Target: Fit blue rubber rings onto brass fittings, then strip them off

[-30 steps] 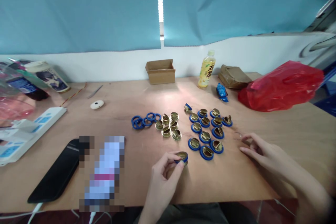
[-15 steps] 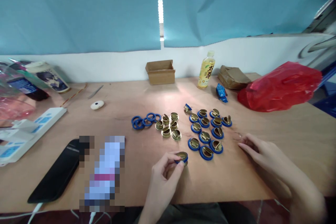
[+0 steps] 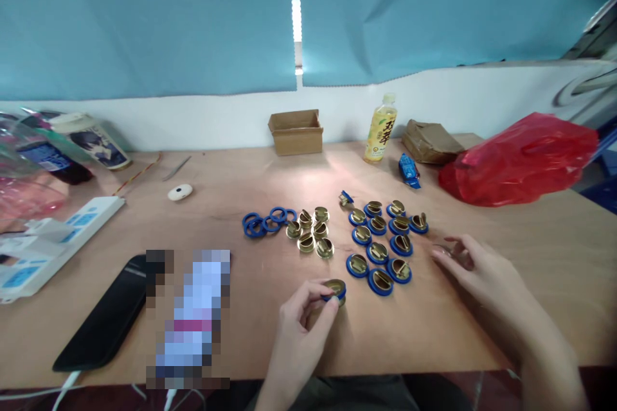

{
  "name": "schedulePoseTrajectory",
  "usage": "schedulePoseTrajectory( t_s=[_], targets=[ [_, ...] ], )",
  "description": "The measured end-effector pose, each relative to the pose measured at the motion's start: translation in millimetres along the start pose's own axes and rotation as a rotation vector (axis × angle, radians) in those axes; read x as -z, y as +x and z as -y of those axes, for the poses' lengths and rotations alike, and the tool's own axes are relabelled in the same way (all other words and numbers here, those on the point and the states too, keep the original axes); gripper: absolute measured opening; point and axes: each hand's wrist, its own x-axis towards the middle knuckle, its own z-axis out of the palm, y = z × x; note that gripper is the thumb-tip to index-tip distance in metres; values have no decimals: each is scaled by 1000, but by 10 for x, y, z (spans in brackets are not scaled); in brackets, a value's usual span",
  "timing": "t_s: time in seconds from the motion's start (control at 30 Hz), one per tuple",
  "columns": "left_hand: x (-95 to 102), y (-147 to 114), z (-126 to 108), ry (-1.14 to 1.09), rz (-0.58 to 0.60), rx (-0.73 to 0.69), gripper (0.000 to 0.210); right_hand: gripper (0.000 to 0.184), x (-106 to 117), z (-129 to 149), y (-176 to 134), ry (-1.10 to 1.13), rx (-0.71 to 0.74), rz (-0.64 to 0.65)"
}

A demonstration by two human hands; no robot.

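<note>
My left hand (image 3: 306, 318) is closed in a pinch on a round brass fitting (image 3: 336, 287) with a blue ring around it, near the table's front. To the right, the thumb and fingers of my right hand (image 3: 463, 263) close on a thin, clear-looking ring (image 3: 442, 248), partly hidden by the fingers. Between the hands lie several brass fittings with blue rings (image 3: 378, 252), their upright brass tabs facing up. Farther left is a cluster of bare brass fittings (image 3: 306, 242). Beside them, loose blue rings (image 3: 274, 223) overlap in a small pile.
A black phone (image 3: 101, 314) and a blurred-out device (image 3: 193, 314) lie left, with cables. Behind them are a white power strip (image 3: 62, 241) and a white disc (image 3: 180, 192). Along the back stand a cardboard box (image 3: 297, 140), a yellow drink bottle (image 3: 380, 128) and a red plastic bag (image 3: 520, 160).
My right hand has shifted slightly left and its fingertips have closed around the thin ring that lay on the table. The left hand keeps its hold on the brass fitting.
</note>
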Motion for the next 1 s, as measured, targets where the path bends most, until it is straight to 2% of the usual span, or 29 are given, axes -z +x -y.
schedulePoseTrajectory(
  t_s=[0.2, 0.6, 0.77, 1.0],
  targets=[
    [1, -4, -19, -1, 9, 0, 10, 39, -84, -97, 46, 56, -67, 131],
    [10, 4, -1, 25, 5, -11, 8, 28, -57, -66, 44, 95, -35, 191],
    [8, -1, -21, 18, 9, -6, 8, 26, -95, -103, 49, 80, -44, 170],
    [9, -5, 9, 37, 4, -13, 9, 21, -191, -153, 37, -25, 30, 136]
  ],
)
